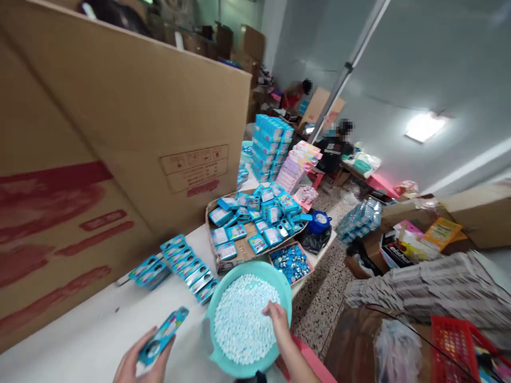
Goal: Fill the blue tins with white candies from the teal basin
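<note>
My left hand [138, 359] grips a small blue box [163, 336] with a colourful print and a round opening near its lower end, tilted above the white table. My right hand [278, 319] is over a turquoise basin [288, 290] full of small pale blue and white pieces [243, 324]. Its thumb and fingers are pinched together; whatever lies between them is too small to make out. Beyond the basin, an open carton [243, 248] holds many similar blue boxes [272, 235]. To its left, a row of blue boxes [191, 266] lies on the table.
A tray of shiny blue caps [292, 263] sits behind the basin, near a blue tape roll [319, 221]. A large cardboard box [131, 122] walls the left side. Stacked blue boxes [271, 146] and two seated people are farther back. A red crate [455, 346] stands at right.
</note>
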`<state>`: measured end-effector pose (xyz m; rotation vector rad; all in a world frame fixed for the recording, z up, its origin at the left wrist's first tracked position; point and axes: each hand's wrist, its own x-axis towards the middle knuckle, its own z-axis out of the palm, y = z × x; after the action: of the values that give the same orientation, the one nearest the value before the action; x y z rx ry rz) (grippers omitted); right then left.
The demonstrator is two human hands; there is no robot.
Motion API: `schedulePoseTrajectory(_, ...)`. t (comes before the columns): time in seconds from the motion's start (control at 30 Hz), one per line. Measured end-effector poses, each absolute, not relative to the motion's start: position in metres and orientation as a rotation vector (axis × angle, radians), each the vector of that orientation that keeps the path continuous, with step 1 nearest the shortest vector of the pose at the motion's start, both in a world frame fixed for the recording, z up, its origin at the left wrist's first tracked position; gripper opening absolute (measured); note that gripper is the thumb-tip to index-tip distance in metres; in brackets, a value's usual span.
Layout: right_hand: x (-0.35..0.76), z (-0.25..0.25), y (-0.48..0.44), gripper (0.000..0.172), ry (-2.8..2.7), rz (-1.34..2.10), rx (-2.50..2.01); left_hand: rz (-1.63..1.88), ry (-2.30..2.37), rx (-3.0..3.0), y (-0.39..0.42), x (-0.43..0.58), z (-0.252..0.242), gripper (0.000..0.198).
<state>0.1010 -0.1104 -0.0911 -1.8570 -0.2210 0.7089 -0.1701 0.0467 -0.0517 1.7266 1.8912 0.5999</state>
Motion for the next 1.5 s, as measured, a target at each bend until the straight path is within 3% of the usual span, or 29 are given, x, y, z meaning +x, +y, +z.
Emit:
schedulePoseTrajectory(0.1,0.104,-0.088,-0.128,0.048,-0.240,0.779,-1.900,0.924,1.890,1.564,0.043,-0.174,-0.049,0.045)
schedulePoseTrajectory(0.3,0.106,-0.106,-0.144,0.047,-0.278,0.972,-1.941,0.871,1.726,1.667,0.060,-0.195,-0.101,0.027)
schedulePoseTrajectory(0.73,0.116,-0.103,-0.152,0.049,-0.433,1.042,-2.151,0.848,1.686,1.706,0.163,-0.152,-0.165,0.036)
schedulePoseTrajectory(1.0,0.133,-0.108,-0.132,0.046,-0.718,1.157,-2.183,0.986,2.005,1.911,0.176,-0.133,-0.153,0.052)
schedulePoseTrajectory(1.1,0.145,-0.121,-0.123,0.042,-0.915,1.123,-2.217,1.050,1.829,2.098,0.173,-0.106,-0.125,0.045)
schedulePoseTrajectory(1.2,0.158,-0.139,-0.111,0.036,-1.149,0.986,-2.205,0.895,1.426,2.306,0.181,-0.054,-0.090,0.028)
schedulePoseTrajectory(1.3,0.171,-0.157,-0.092,0.032,-1.340,0.832,-2.145,0.471,1.009,2.473,0.195,0.010,-0.074,0.020)
schedulePoseTrajectory(1.4,0.177,-0.174,-0.064,0.030,-1.460,0.733,-2.086,0.029,0.983,2.493,0.203,0.066,-0.089,0.019)
schedulePoseTrajectory(1.5,0.168,-0.187,-0.038,0.035,-1.512,0.751,-2.051,-0.179,1.104,2.462,0.203,0.100,-0.122,0.019)
